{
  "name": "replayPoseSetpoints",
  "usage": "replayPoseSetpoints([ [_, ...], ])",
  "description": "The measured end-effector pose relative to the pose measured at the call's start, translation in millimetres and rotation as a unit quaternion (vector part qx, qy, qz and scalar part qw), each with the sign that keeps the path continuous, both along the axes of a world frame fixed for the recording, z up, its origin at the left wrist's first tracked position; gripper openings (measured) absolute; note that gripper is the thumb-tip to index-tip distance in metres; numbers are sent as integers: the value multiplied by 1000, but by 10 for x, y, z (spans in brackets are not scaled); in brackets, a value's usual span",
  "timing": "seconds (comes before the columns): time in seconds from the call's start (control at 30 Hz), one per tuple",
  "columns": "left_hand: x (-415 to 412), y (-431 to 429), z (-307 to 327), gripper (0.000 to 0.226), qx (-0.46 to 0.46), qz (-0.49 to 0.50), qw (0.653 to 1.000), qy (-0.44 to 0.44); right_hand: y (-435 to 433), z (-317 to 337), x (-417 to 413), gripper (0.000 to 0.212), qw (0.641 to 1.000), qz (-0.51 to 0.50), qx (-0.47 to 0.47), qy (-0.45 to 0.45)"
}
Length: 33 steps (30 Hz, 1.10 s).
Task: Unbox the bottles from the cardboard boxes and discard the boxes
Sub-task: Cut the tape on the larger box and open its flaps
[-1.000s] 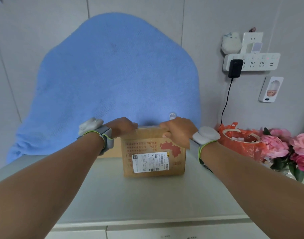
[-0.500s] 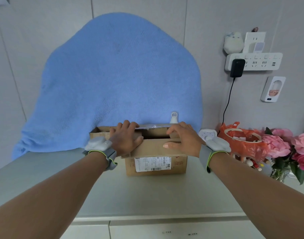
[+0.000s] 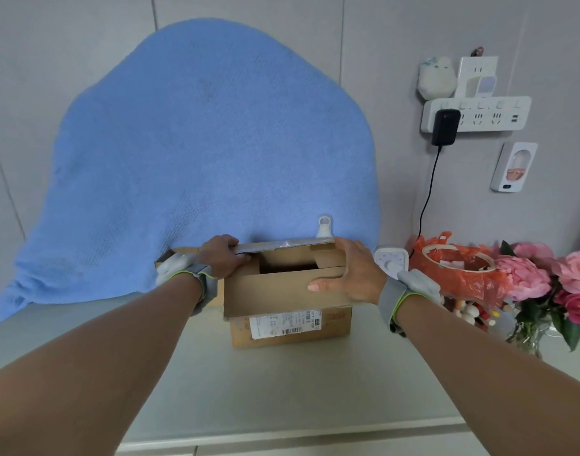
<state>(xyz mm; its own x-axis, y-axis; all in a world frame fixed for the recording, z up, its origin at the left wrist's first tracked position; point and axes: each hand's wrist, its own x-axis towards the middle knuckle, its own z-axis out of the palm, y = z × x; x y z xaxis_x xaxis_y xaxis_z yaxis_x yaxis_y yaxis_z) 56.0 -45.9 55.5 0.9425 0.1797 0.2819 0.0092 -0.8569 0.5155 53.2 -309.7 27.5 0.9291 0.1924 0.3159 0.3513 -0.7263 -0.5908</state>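
The cardboard box [image 3: 290, 311] sits at the middle of the frame on the counter [image 3: 282, 390], its flaps parted and the inside dark; no bottle shows. The risk, as I judge it, is that spreading the flaps unevenly tips or slides the light box back into the blue cloth [image 3: 199, 143], or tears a flap. The hands are apart, both arms reaching forward. The left hand [image 3: 221, 261] curls its fingers over the far flap's left end. The right hand [image 3: 351, 274] lies across the right end, its thumb pressing the near flap.
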Motion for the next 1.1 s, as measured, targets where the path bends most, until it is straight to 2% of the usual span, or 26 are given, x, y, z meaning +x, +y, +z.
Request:
replayPoseSetpoints([
  [0.1, -2, -10, -22, 50, -5, 24, 999, -29, -46, -31, 42, 115, 1000, 18, 22, 6],
  [0.23, -26, 30, -28, 44, 12, 29, 999, -32, -79, -44, 93, 127, 998, 36, 37, 24],
  [0.37, 8, 48, -55, 40, 55, 48, 997, -23, -89, -34, 118, 128, 998, 33, 42, 29],
  [0.47, 14, 73, -40, 40, 88, 59, 994, -23, -135, -96, 118, 115, 997, -26, 67, 2],
  [0.57, -23, 65, -22, 61, 106, 42, 993, -3, -214, -199, 112, 95, 992, -66, 110, -2],
  [0.7, -51, -4, -72, 77, 130, 51, 990, -17, -247, -277, 104, 90, 988, -69, 136, 19],
  [0.83, -56, -43, -130, 67, 60, -21, 997, -53, -315, -238, 82, 81, 987, -64, 141, 38],
  [0.93, -64, -105, -89, 51, 149, -62, 986, -47, -338, -225, 78, 77, 985, -81, 150, 39],
  [1.0, -79, -131, -28, 43, 217, -56, 974, -27, -321, -195, 82, 70, 969, -95, 224, 37],
  [1.07, -84, -142, -6, 44, 240, -49, 969, -21, -373, -187, 92, 52, 937, -125, 323, 38],
  [1.1, -89, -153, -16, 45, 240, -44, 970, -21, -444, -219, 100, 46, 935, -156, 316, 41],
])
